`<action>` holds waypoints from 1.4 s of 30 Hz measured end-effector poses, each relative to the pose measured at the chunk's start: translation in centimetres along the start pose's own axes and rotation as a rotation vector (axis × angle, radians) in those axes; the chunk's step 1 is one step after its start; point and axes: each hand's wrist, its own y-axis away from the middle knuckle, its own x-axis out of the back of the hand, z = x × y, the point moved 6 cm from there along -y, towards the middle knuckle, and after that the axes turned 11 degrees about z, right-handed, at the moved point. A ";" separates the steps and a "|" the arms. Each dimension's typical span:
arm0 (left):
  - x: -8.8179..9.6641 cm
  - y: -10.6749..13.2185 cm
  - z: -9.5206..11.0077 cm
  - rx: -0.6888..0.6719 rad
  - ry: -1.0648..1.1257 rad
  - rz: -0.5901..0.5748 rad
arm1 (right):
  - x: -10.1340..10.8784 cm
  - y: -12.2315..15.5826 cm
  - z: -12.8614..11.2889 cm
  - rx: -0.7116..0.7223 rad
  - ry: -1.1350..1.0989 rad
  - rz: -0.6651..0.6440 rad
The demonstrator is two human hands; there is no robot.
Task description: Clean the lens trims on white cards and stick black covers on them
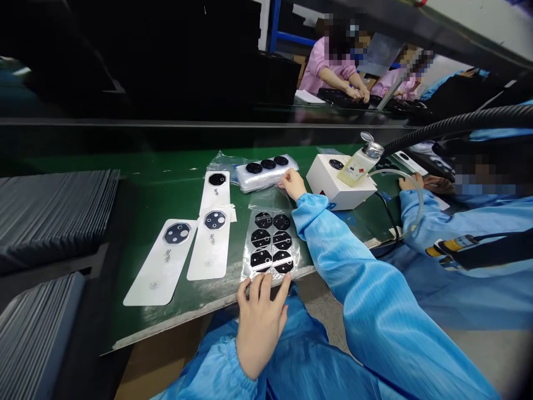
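Observation:
My right hand [293, 184] reaches across a green bench top [166, 186], its fingers on the edge of a clear plastic pack [266, 173] holding black round-holed pieces. My left hand [259, 325] rests at the bench's front edge, fingers spread on the lower edge of a transparent sheet [270, 243] of black octagonal stickers. To the left lie several white cards, one carrying an octagonal camera-lens cover [177, 233], another a smaller lens cover [215, 220], and a third a black disc [217, 179].
A white box [339, 180] with a pump bottle [360, 164] stands right of my right hand. A black hose [453, 122] runs overhead. A co-worker's blue sleeve [433, 219] and hand [410, 180] are at right. Grey stacks [54, 211] lie left; pink-clad workers [333, 64] sit beyond.

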 end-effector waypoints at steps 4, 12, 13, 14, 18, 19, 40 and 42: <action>0.5 0.2 0.4 0.008 -0.003 0.010 | 0.5 0.4 -0.7 0.062 0.036 -0.015; 3.6 -2.4 -7.3 0.154 -0.127 0.139 | 3.8 4.7 -2.8 0.240 0.132 -0.079; 3.6 -2.9 -9.1 0.211 -0.170 0.154 | 4.2 5.9 -3.3 0.275 0.132 -0.105; 3.4 -3.3 -10.6 0.259 -0.205 0.159 | 4.3 7.3 -3.9 0.312 0.128 -0.148; 2.0 -4.2 -13.1 0.341 -0.251 0.120 | 4.1 13.6 -6.1 0.462 0.083 -0.370; 1.7 -4.2 -13.1 0.352 -0.247 0.110 | 4.0 15.1 -6.5 0.489 0.066 -0.412; 5.2 -2.0 -5.8 0.507 0.706 0.159 | 5.6 21.7 -5.6 0.071 -1.003 -0.309; 4.4 -2.2 -4.9 0.556 0.922 0.004 | 7.0 23.2 -5.1 0.114 -0.998 -0.300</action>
